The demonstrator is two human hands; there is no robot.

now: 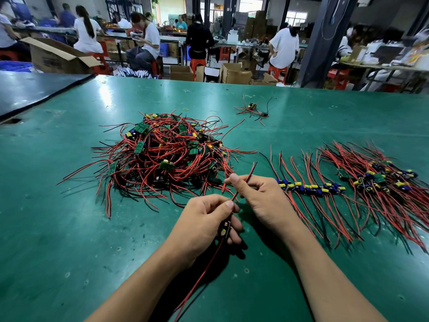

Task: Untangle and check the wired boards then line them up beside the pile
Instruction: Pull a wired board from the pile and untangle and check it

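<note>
Left hand [206,217] grips a board [224,229] near the worktop's [69,228] front edge; right hand [257,196] pinches its wire [251,168]. Pile [162,154] sits mid-worktop, row [311,188] toward the right edge.

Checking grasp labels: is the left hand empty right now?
No, the left hand grips a small wired board, while the right hand pinches a red wire.

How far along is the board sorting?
Done: a lined-up row of boards sits right of the tangled pile, with a denser laid-out batch further right. In hand: the left hand holds one board; the right hand pinches its red wire. Left: the tangled pile is large, seemingly about as much as is laid out. A small cluster lies apart at the far side.
</note>
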